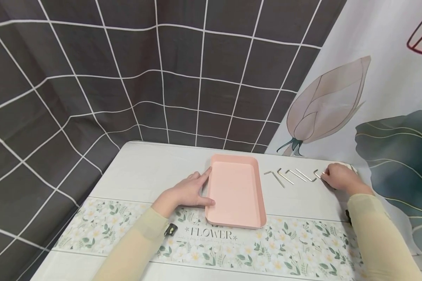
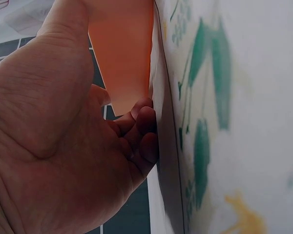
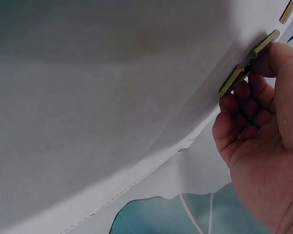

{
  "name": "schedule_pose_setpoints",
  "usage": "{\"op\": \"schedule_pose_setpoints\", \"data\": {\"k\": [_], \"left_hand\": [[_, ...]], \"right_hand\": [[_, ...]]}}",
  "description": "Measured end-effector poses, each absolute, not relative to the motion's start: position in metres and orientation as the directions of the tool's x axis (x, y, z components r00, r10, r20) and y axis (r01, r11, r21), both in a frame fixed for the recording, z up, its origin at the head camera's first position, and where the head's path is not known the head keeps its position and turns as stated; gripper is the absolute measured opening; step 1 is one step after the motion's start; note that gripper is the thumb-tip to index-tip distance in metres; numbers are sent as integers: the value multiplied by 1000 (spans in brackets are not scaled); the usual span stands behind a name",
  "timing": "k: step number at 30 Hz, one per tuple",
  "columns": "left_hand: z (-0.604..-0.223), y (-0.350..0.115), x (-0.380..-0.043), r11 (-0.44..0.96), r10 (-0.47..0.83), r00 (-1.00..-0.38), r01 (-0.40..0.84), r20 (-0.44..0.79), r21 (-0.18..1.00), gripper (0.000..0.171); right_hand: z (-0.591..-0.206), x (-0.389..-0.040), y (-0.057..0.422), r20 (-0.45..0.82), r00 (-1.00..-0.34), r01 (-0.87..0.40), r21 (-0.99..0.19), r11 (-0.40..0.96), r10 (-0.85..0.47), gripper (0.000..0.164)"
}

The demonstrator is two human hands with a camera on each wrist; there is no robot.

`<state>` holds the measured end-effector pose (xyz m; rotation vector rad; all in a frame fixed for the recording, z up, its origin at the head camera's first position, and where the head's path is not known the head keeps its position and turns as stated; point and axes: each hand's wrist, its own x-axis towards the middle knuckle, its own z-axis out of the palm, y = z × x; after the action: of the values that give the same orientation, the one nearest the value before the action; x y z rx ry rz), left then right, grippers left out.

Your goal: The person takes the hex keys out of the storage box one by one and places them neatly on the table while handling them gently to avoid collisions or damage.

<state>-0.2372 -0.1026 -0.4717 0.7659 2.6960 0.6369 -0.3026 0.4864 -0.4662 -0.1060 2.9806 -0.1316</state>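
Observation:
A shallow pink tray (image 1: 233, 191) lies on the table, its long sides running away from me. My left hand (image 1: 190, 191) rests at the tray's left side, thumb and index finger spread and touching its rim. The left wrist view shows the other fingers loosely bent beside the tray wall (image 2: 122, 53). Right of the tray, several L-shaped hex keys (image 1: 286, 176) lie in a row. At the row's right end my right hand (image 1: 341, 177) pinches a hex key (image 3: 233, 80) between thumb and fingers, which partly hide it. Another brass-coloured key end (image 3: 264, 44) shows by the thumb.
A white table cover (image 1: 154, 168) with a floral band (image 1: 288, 246) lies under everything. Behind the table hangs a dark gridded cloth (image 1: 183, 89). A white curtain with a flower print (image 1: 320, 101) hangs close to the table's right edge.

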Motion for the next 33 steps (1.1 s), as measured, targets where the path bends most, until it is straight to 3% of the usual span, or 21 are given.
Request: {"op": "schedule_pose_setpoints", "data": {"k": [10,18,23,33], "left_hand": [[-472,-100,-237,762,553,-822,434,-137,480,129],[-475,-100,-242,760,555,-822,439,-128,480,130],[-479,-105,-245,751,555,-822,429,-128,501,135],[-476,-117,-246,706,549,-828,385,-116,594,136]], "right_hand": [[-467,-300,489,-149,-988,-32,-120,992,-50,30],[-463,-293,484,-131,-991,-3,-139,990,-21,45],[-455,-282,462,-2,-1000,-31,-161,986,-31,54],[-456,-261,393,219,-962,-202,-178,963,-161,55]]}}
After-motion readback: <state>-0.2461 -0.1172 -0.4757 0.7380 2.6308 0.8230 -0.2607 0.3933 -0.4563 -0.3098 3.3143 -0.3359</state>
